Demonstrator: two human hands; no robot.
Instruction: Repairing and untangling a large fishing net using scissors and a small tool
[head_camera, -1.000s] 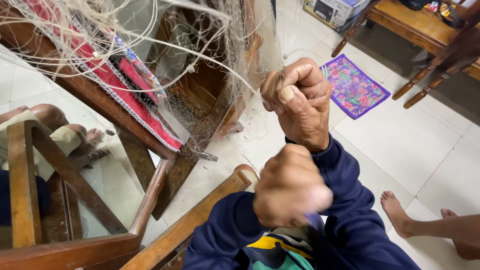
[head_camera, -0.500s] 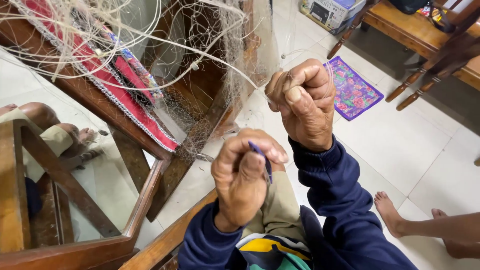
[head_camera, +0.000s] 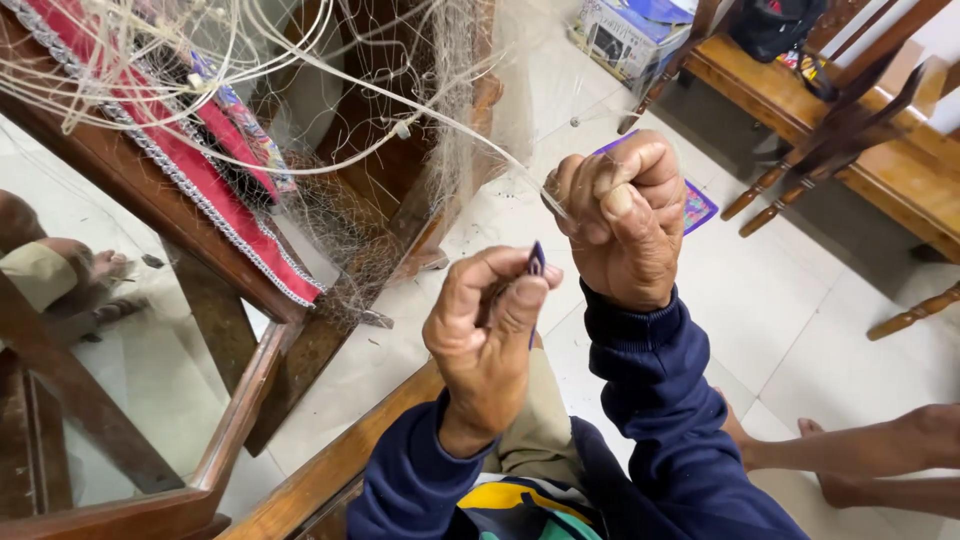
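Note:
A pale fishing net (head_camera: 330, 150) of thin line and white cords hangs from the upper left. One taut cord runs down into my right hand (head_camera: 620, 220), a fist closed around the cord and net at mid-frame. Just below and to its left, my left hand (head_camera: 486, 350) pinches a small dark blue netting needle (head_camera: 536, 262) between thumb and fingers, its tip pointing up near the right fist. Both arms wear dark blue sleeves.
A wooden glass-topped table (head_camera: 240, 400) stands on the left, with a red silver-trimmed cloth (head_camera: 190, 170) draped over it. A wooden bench (head_camera: 850, 130), a cardboard box (head_camera: 625, 35) and a purple mat (head_camera: 697, 207) lie beyond. Another person's bare feet (head_camera: 860, 460) rest at lower right.
My left hand has risen from below the right fist, swung out to the left and now shows the blue needle pinched in it. The right fist stays closed on the cord.

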